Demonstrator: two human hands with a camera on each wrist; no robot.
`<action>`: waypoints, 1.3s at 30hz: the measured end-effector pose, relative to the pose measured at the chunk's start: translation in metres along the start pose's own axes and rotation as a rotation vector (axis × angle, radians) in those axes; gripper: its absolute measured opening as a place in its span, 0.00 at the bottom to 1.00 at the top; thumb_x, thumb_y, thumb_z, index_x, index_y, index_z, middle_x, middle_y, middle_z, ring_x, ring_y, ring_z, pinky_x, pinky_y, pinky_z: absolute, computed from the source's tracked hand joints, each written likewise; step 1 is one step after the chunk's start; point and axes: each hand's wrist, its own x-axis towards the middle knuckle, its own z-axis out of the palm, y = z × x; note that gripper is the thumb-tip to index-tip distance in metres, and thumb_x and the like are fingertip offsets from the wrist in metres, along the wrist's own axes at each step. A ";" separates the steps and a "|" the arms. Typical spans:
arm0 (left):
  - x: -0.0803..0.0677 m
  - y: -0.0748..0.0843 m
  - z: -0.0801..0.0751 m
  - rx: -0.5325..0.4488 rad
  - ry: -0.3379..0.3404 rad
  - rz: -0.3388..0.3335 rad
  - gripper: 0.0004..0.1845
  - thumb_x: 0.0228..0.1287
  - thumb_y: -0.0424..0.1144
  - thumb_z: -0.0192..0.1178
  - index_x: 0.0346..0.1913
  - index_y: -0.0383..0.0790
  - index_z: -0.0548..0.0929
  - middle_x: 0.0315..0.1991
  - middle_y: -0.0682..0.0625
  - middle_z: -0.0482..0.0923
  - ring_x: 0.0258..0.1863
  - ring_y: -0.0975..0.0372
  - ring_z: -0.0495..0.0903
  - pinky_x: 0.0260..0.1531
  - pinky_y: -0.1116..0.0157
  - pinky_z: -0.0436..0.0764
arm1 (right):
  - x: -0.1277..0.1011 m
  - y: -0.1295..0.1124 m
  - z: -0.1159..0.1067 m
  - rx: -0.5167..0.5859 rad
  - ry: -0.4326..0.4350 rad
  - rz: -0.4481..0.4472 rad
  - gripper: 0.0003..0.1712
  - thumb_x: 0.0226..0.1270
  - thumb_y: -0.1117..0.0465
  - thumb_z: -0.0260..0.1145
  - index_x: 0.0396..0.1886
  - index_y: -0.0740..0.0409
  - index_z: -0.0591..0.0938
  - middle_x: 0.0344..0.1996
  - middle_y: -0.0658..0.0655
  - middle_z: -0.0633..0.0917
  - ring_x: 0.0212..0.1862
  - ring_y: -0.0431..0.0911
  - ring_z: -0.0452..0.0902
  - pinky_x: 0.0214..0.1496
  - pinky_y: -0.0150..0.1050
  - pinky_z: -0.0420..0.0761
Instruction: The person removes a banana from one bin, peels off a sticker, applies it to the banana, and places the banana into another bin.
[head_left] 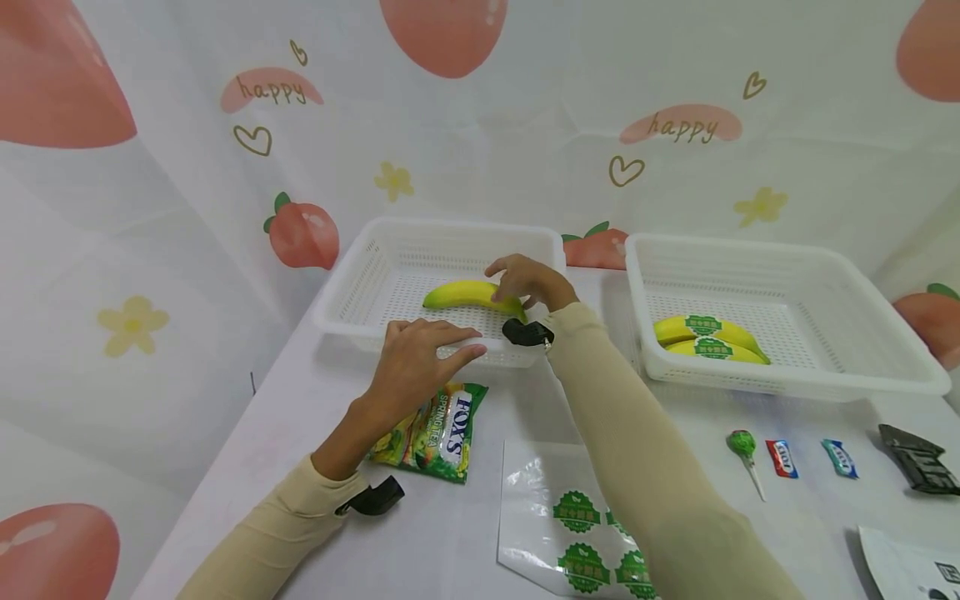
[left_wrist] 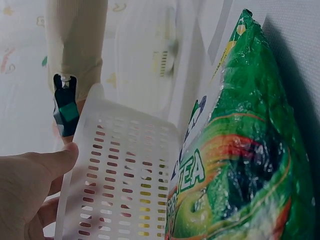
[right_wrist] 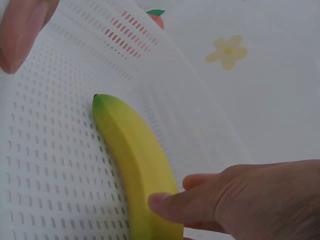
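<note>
A yellow banana (head_left: 465, 293) with greenish ends lies in the left white plastic basket (head_left: 442, 233). My right hand (head_left: 528, 282) reaches over the basket and holds the banana near its right end; in the right wrist view the thumb (right_wrist: 167, 206) presses on the peel and the other fingers are partly hidden behind the fruit. My left hand (head_left: 416, 358) holds the near rim of the same basket, its thumb (left_wrist: 62, 156) at the edge and its fingers over the inner side. Below that hand lies a green FOX'S Spring Tea candy bag (head_left: 442, 433).
The right white basket (head_left: 795, 387) holds bananas (head_left: 708, 335) with green stickers. In front are a lollipop (head_left: 742, 446), a red wrapped candy (head_left: 782, 458), a blue one (head_left: 840, 458) and a black packet (head_left: 918, 458). A sheet of green stickers (head_left: 577, 510) lies under the right forearm.
</note>
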 end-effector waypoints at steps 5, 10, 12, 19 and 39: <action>0.000 -0.001 0.001 -0.005 0.005 0.006 0.19 0.72 0.57 0.68 0.58 0.53 0.92 0.54 0.52 0.90 0.60 0.52 0.84 0.54 0.48 0.68 | -0.001 -0.001 0.000 -0.053 -0.043 0.046 0.40 0.74 0.72 0.66 0.81 0.47 0.69 0.82 0.58 0.60 0.72 0.59 0.71 0.64 0.54 0.83; 0.000 -0.001 0.001 -0.004 0.002 0.006 0.19 0.72 0.57 0.68 0.58 0.53 0.92 0.54 0.52 0.90 0.60 0.52 0.84 0.55 0.48 0.68 | -0.001 -0.001 0.000 -0.059 -0.056 0.045 0.39 0.74 0.74 0.66 0.81 0.50 0.69 0.80 0.60 0.64 0.71 0.58 0.73 0.60 0.50 0.86; 0.000 -0.001 0.000 -0.005 0.002 0.007 0.20 0.72 0.57 0.68 0.58 0.52 0.91 0.54 0.52 0.90 0.60 0.52 0.84 0.55 0.48 0.68 | -0.004 -0.003 -0.001 -0.053 -0.061 0.026 0.40 0.73 0.74 0.66 0.81 0.51 0.69 0.78 0.62 0.66 0.71 0.58 0.73 0.60 0.49 0.86; 0.001 -0.002 0.002 -0.012 0.009 0.016 0.19 0.71 0.57 0.69 0.58 0.53 0.92 0.54 0.53 0.91 0.55 0.53 0.85 0.55 0.48 0.68 | -0.021 -0.003 -0.017 -0.035 -0.052 -0.139 0.40 0.73 0.74 0.68 0.81 0.55 0.68 0.74 0.67 0.72 0.66 0.60 0.79 0.57 0.52 0.87; 0.001 -0.001 -0.001 -0.061 0.005 0.021 0.19 0.70 0.54 0.71 0.59 0.51 0.91 0.53 0.53 0.91 0.55 0.52 0.85 0.56 0.44 0.67 | -0.168 0.045 -0.069 -0.252 0.186 -0.506 0.33 0.71 0.67 0.73 0.74 0.51 0.78 0.60 0.56 0.85 0.66 0.57 0.80 0.64 0.58 0.81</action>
